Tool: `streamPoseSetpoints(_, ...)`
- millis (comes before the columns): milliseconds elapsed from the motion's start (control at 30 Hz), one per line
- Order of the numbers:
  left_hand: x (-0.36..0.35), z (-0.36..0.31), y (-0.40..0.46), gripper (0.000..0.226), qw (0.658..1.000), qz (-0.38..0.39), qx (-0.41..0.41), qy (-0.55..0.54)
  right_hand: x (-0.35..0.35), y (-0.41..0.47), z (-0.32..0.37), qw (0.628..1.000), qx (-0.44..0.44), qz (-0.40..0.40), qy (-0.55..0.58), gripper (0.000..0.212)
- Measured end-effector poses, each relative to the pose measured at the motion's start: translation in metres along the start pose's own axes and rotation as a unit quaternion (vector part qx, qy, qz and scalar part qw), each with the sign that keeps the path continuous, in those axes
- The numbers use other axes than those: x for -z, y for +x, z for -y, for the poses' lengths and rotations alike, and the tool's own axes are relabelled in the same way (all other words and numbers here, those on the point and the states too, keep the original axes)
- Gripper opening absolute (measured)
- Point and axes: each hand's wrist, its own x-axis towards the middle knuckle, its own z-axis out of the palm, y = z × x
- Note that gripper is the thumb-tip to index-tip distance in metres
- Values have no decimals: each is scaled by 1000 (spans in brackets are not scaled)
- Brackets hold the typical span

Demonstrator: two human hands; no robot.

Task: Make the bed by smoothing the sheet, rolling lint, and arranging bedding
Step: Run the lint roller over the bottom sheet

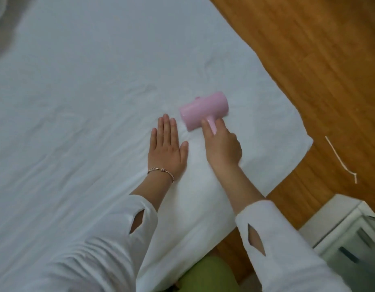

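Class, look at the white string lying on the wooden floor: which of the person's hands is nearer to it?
Right. The right hand, gripping the pink lint roller, is on the sheet's floor side, toward the string. The left hand lies flat farther away.

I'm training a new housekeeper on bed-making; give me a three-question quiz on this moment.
1. True or false: the left hand lies flat, fingers straight, on the white cotton bed sheet.
2. What does the right hand grip?
A. a grey pillow
B. the handle of the pink plastic lint roller
C. the sheet's corner
3. Fill in: the thin white strip lies on the wooden ____.

Key: 1 true; 2 B; 3 floor.
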Motion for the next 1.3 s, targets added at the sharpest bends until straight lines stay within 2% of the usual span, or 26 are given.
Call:
streamPoseSetpoints(100,2,0,-2,69,1000,6,-5,-5,3,-62,-56,1000,-7,3,-23,41)
streamPoseSetpoints(200,4,-1,-2,69,1000,6,-6,-9,8,-73,-67,999,-11,30,-44,41)
streamPoseSetpoints(300,3,-1,-2,70,1000,9,-2,-4,9,-34,-35,998,-13,33,-53,46)
streamPoseSetpoints(433,2,0,1,71,1000,4,-7,-6,14,37,36,998,27,46,-24,47)
streamPoseSetpoints(533,2,1,-1,71,1000,12,-7,-4,12,54,52,997,44,55,-14,48)
streamPoseSetpoints(733,11,1,2,68,998,59,1,-9,24,-33,-43,997,22,71,-38,44)
streamPoseSetpoints(833,18,-2,1,65,997,70,16,-20,36,-49,-62,996,9,89,-27,44)
streamPoseSetpoints(933,31,-12,4,61,997,43,40,-48,54,-45,-56,997,6,73,-32,48)
streamPoseSetpoints(1133,46,-33,38,55,995,8,37,-91,83,-10,-52,995,55,17,-75,49)
streamPoseSetpoints(1300,40,-47,85,55,991,-29,87,-102,93,49,-64,991,50,65,-106,49)
